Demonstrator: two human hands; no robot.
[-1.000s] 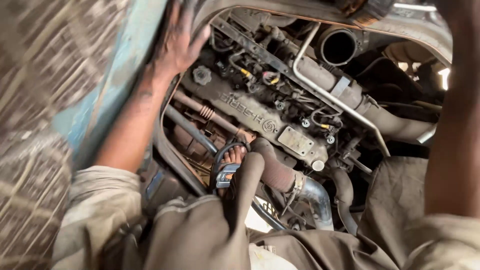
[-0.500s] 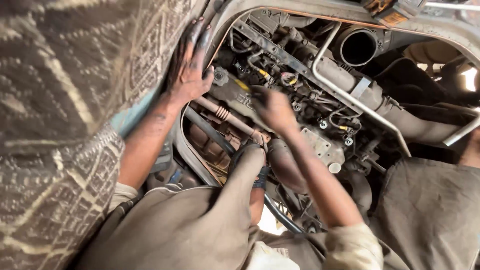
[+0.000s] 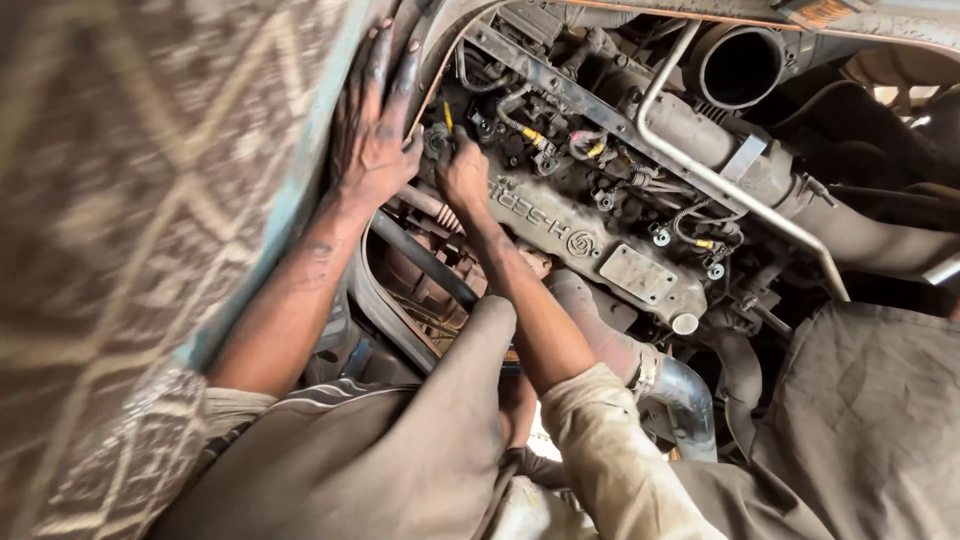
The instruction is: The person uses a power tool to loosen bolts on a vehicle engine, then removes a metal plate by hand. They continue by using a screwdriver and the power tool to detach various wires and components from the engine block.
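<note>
- Setting: an open engine bay seen from above, grimy and dusty, with patterned fabric filling the left of the view.
- Engine (image 3: 600, 240): dirty cover plate running diagonally, yellow-tagged wiring along its upper edge.
- Left hand (image 3: 372, 130): flat, fingers spread, palm pressed on the blue-painted body edge (image 3: 300, 190) just left of the engine. It holds nothing.
- Right hand (image 3: 465, 172): fingers curled at the engine's upper left corner, beside a small round cap (image 3: 436, 140). Cannot tell whether anything is in its grasp.
- Metal pipe (image 3: 720, 180): thin, runs across the engine toward the right.
- Round duct opening (image 3: 742, 68): dark, top centre.
- Black hose (image 3: 425, 262): passes beneath the right forearm.
- Knee (image 3: 450, 400): dusty grey trousers, between the arms.
</note>
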